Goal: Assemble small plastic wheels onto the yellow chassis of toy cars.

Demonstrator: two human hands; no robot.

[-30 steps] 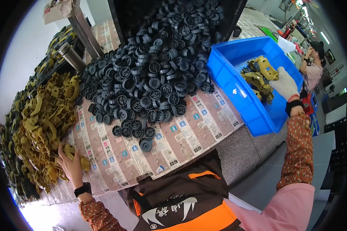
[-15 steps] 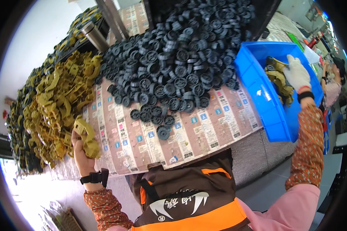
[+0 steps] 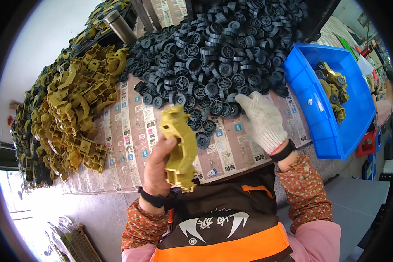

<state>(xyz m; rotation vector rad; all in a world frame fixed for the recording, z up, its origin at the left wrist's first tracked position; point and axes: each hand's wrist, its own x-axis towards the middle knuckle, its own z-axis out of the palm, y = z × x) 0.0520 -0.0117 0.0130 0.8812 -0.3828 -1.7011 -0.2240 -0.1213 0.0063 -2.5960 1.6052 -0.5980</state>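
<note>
My left hand [image 3: 158, 168], bare, grips a yellow plastic toy car body [image 3: 181, 148] and holds it upright over the table's front edge. The body's hollow side shows, and no wheels are on it. My right hand [image 3: 263, 122] wears a white knitted glove. It reaches to the near edge of a big heap of dark grey toy wheels [image 3: 214, 65], with its fingers stretched over them. Whether it touches a wheel cannot be made out. Left of the wheels lies a pile of yellow car bodies [image 3: 74, 105].
At the right stands a blue plastic bin [image 3: 318, 131] with a few yellow toy cars with wheels [image 3: 334, 89] inside. A metal cylinder [image 3: 120, 27] stands behind the heaps. Printed sheeting covers the table [image 3: 131, 131]. A co-worker's arm [image 3: 382, 109] shows far right.
My left hand has brought the car body from the pile to the front middle. My right hand has left the cars in the blue bin and moved left to the wheels. The view has shifted slightly.
</note>
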